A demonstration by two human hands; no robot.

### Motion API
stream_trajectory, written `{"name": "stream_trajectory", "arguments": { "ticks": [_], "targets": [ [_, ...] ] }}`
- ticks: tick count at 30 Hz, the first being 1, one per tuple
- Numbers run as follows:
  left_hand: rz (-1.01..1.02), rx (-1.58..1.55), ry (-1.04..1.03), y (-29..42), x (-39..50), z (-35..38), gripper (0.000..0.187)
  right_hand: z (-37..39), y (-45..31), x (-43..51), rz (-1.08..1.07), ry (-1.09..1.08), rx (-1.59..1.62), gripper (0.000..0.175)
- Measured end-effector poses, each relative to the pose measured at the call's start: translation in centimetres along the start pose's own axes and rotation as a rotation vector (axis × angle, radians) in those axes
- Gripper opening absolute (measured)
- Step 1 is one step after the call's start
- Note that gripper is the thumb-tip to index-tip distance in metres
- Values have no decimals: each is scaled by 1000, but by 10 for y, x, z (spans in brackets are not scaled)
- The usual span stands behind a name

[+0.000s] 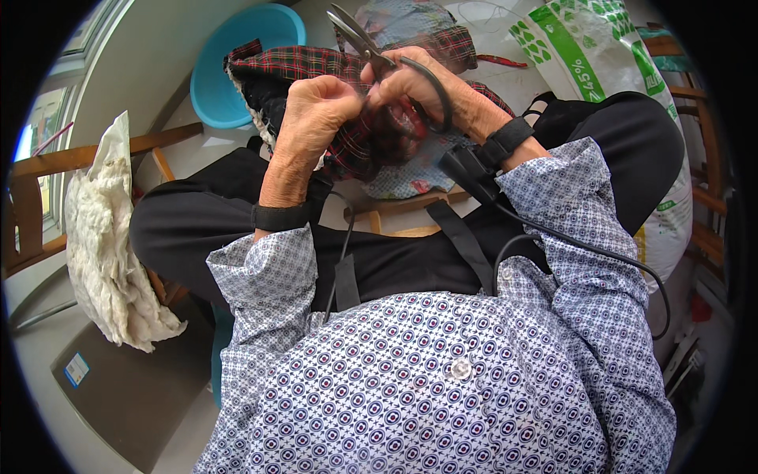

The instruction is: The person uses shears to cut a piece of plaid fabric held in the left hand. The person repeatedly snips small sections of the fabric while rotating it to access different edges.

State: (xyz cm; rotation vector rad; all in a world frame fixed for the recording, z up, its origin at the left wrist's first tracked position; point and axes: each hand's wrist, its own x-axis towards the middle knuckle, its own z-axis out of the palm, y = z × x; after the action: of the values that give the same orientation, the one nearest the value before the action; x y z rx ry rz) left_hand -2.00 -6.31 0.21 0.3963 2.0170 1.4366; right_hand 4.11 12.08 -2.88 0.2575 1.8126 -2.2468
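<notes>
My right hand (417, 83) grips a pair of scissors (359, 39) with black handles. The blades point up and to the left, slightly apart, and a large handle loop hangs over the back of the hand. Close beside it, my left hand (323, 109) has thumb and fingers pinched together. Whatever may be between those fingertips is too small to see. Below both hands lies a red-and-black plaid cloth garment (349, 148), bunched up, with a dark inside and a pale fluffy edge at the left. Part of it is blurred beneath the right hand.
A blue plastic basin (207, 89) stands behind the garment. White wadding (106, 255) hangs over a wooden chair rail (148, 142) at left. A green-and-white woven sack (568, 53) stands right. Light-blue flowered fabric (402, 178) lies under the plaid. Black cables (592, 249) run along my arms.
</notes>
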Motion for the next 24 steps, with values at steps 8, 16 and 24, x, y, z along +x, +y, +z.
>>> {"name": "stream_trajectory", "arguments": {
  "ticks": [8, 16, 24],
  "targets": [
    [70, 283, 45, -10, 5, -8, 46, -7, -4, 16, -17, 66, 43, 29],
    [49, -165, 99, 3, 5, -2, 15, -7, -34, 24, -15, 86, 58, 29],
    [125, -395, 45, 43, 20, -3, 19, -10, -93, 27, -86, 117, -104, 33]
  ]
}}
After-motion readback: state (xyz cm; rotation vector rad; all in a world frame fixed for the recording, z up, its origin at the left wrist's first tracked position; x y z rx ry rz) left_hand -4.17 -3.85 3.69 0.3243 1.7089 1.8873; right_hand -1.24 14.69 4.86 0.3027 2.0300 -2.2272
